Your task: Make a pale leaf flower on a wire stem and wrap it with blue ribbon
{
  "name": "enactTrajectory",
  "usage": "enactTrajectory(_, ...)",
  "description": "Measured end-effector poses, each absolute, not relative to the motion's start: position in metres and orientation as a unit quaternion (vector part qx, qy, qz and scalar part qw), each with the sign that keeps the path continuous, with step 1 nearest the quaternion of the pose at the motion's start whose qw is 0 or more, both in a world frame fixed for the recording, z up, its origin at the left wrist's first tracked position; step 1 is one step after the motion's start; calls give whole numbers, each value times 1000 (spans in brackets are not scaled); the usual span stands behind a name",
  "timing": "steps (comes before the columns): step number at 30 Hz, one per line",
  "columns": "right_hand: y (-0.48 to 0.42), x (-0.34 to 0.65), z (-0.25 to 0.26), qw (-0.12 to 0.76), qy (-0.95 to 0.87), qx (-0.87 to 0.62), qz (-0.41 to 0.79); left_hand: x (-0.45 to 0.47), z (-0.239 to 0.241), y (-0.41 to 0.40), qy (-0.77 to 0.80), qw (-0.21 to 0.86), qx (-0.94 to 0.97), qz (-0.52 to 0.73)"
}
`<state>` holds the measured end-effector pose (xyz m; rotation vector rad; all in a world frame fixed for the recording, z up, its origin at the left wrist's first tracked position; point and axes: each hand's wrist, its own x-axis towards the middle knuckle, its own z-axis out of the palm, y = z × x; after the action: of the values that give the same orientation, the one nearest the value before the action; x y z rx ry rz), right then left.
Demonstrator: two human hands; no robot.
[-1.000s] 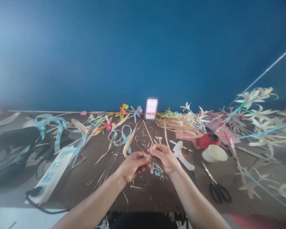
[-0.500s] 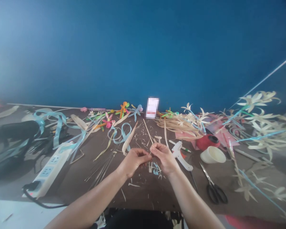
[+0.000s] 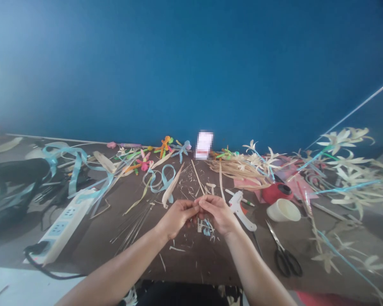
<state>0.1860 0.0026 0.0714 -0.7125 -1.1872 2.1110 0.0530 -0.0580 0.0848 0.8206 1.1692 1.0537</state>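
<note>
My left hand (image 3: 181,216) and my right hand (image 3: 217,213) meet above the middle of the dark table, with thumbs and fingertips pinched together. What they pinch is too small and too covered to make out. A thin straw-coloured strip (image 3: 197,175) runs away from just beyond my fingertips; I cannot tell whether it is held or lies on the table. Beneath my right hand lie small blue and pale scraps (image 3: 206,230). The white glue gun (image 3: 242,210) lies just right of that hand, and a pale dried husk leaf (image 3: 172,187) is beyond my left hand.
Black-handled scissors (image 3: 284,253), a white cup (image 3: 283,210) and a red roll (image 3: 277,193) are on the right, near pale husk flowers (image 3: 347,163). At left are a power strip (image 3: 62,227) and blue ribbon (image 3: 76,170). Several colourful fuzzy figures (image 3: 166,146) line the blue wall.
My fingertips have drawn closer together and now touch, the right hand having shifted slightly left and down. The view has moved a little; the things on the table look the same.
</note>
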Motion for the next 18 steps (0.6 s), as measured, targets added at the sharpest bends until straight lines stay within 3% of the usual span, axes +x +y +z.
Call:
enactTrajectory(7,2,184,67,338,-444,-280,781,51,92,-57,525,598,421,435)
enactTrajectory(18,9,188,72,369,-461,-317,742,56,85,-57,508,632,355,466)
